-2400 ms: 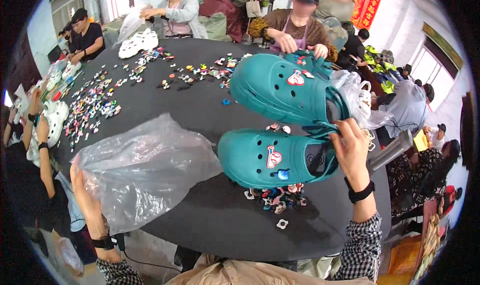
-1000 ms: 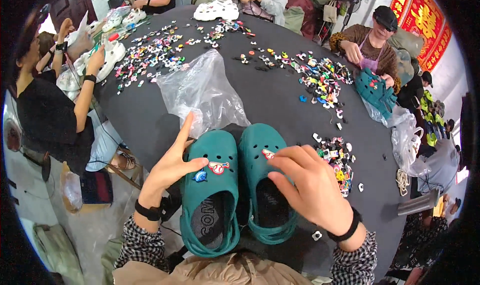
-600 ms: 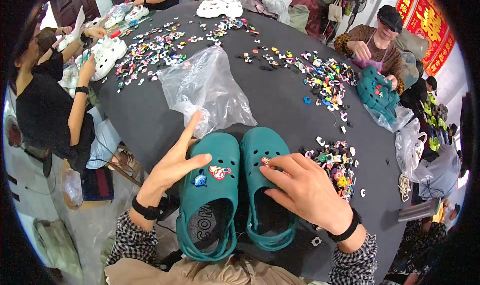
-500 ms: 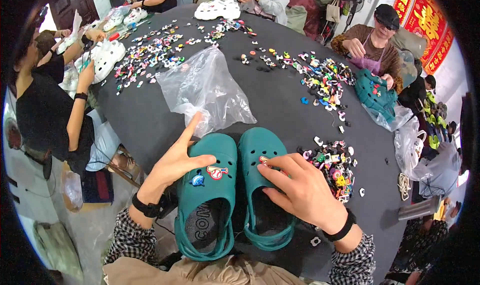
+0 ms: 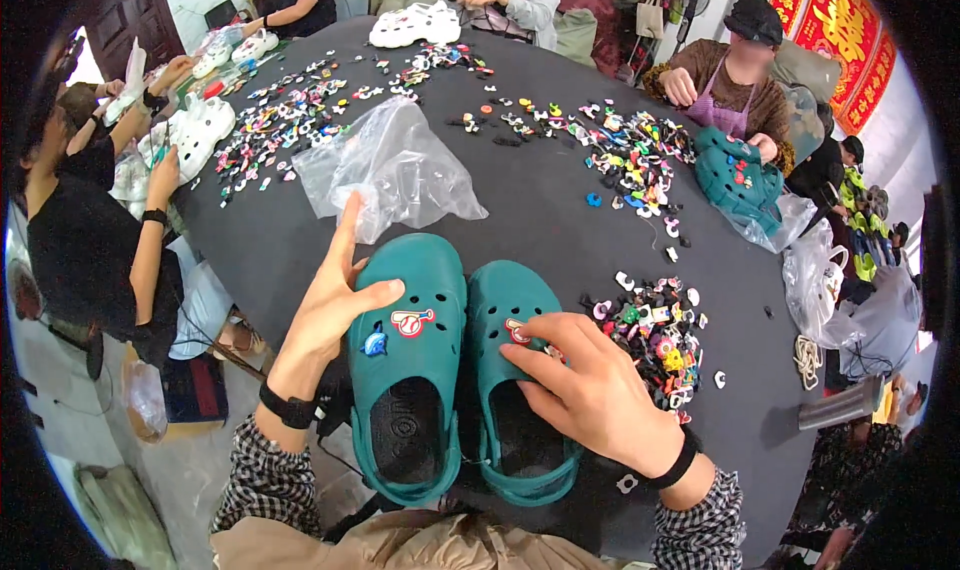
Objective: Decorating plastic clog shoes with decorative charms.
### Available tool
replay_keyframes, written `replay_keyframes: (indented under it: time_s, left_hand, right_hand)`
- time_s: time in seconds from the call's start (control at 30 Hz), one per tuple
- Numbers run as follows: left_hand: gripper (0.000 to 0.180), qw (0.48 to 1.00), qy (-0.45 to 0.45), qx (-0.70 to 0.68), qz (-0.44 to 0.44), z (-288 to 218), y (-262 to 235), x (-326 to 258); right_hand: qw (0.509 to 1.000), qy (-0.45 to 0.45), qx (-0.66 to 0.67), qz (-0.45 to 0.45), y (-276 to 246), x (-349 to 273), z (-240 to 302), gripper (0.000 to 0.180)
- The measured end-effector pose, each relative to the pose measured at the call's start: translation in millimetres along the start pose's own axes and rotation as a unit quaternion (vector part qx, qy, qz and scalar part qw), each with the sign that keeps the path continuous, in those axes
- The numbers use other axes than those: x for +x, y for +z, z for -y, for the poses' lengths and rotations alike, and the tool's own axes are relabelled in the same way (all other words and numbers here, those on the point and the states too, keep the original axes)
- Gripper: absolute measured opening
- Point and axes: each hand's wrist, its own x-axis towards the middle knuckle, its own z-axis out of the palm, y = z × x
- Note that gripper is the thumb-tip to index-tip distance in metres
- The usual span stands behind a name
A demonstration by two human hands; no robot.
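Two dark green clogs with holes lie side by side before me. On the left clog (image 5: 405,280) are a red-edged bat-and-ball shoe charm (image 5: 411,322) and a blue dolphin-like charm (image 5: 374,340). My left hand (image 5: 328,308) grips this clog's outer side, thumb over the upper and index finger stretched forward; its other fingers are hidden. My right hand (image 5: 590,385) bends over the right clog (image 5: 515,288), fingertips closed at another red-edged charm (image 5: 516,330), partly covered. More of a charm shows beneath the fingers.
A crumpled clear bag (image 5: 390,175) lies beyond the clogs. Loose charms (image 5: 655,345) are heaped at the right, with more piles (image 5: 640,160) farther off. Across the dark table (image 5: 540,210), a co-worker (image 5: 735,90) handles a green clog (image 5: 738,178); others sit at the left and back.
The left clog has shifted forward relative to the right one, my left hand moving with it. My right fingers stay at the charm on the right clog. The whole view has shifted slightly.
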Motion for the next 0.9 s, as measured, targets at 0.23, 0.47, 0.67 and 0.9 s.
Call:
replay_keyframes:
  time_s: [0.23, 0.47, 0.67, 0.9]
  left_hand:
    - [0.110, 0.995, -0.101, 0.021, 0.010, 30.6, -17.0, 1.9]
    - [0.102, 0.992, -0.115, -0.014, 0.044, 19.4, 4.1, -2.9]
    - [0.102, 0.981, -0.105, -0.001, 0.165, 17.3, 33.4, -3.6]
    - [0.074, 0.968, 0.114, 0.217, 0.061, -3.8, 26.8, -5.7]
  right_hand:
    - [0.998, -0.025, -0.049, 0.021, 3.4, 5.2, 3.8, 0.036]
    - [0.994, -0.034, -0.098, -0.044, 10.4, -3.4, 5.1, 0.038]
    - [0.987, 0.007, -0.160, -0.012, -5.8, -27.7, 13.8, 0.040]
    - [0.999, 0.041, -0.034, 0.005, -21.0, -32.4, 9.8, 0.040]
